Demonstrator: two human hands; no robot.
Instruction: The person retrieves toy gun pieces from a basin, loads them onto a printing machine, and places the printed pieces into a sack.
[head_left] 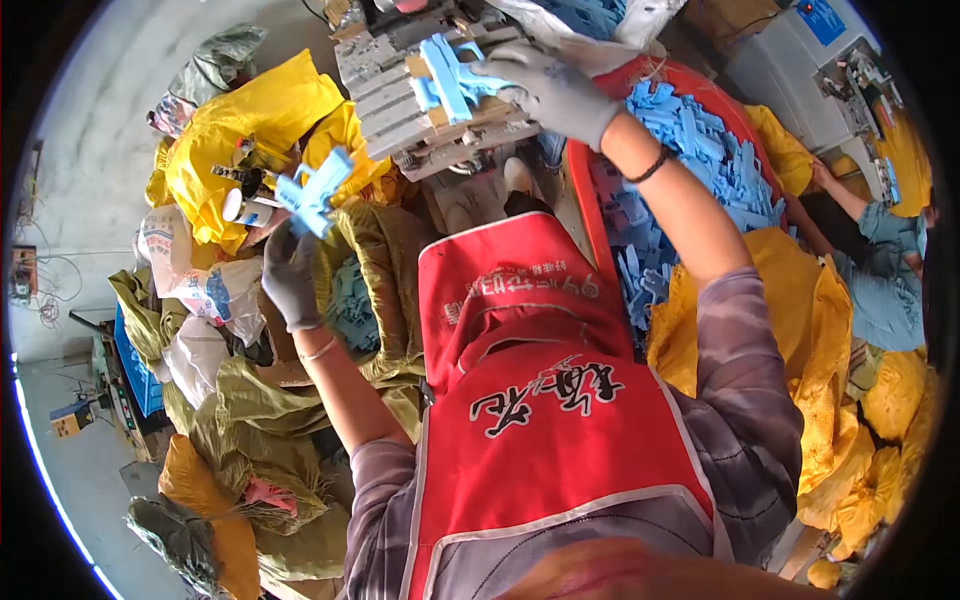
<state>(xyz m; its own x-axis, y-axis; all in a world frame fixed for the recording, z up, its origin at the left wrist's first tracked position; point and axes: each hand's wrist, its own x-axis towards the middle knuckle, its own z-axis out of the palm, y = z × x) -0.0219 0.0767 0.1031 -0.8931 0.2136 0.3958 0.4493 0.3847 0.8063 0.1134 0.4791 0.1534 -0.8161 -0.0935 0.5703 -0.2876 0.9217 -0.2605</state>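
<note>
My left hand [290, 275], in a grey glove, is raised at the left with its fingers closed on a light-blue plastic toy pistol part [315, 190]. That part is slightly blurred and is above the mouth of an olive woven sack [385, 260], where more blue pieces [355, 305] lie. My right hand [560, 95], also gloved in grey, reaches forward to a second light-blue toy pistol part [452, 78] on the slotted metal machine bed [375, 100]. Its thumb and fingers close on the grip end of that part.
A red tub [585, 200] heaped with blue plastic pieces [700, 150] stands to my right. Yellow sacks [245, 130] are piled at the left, behind a small white cylinder [245, 207]. More yellow sacks [770, 300] lie at the right, near another person's blue sleeve [885, 235].
</note>
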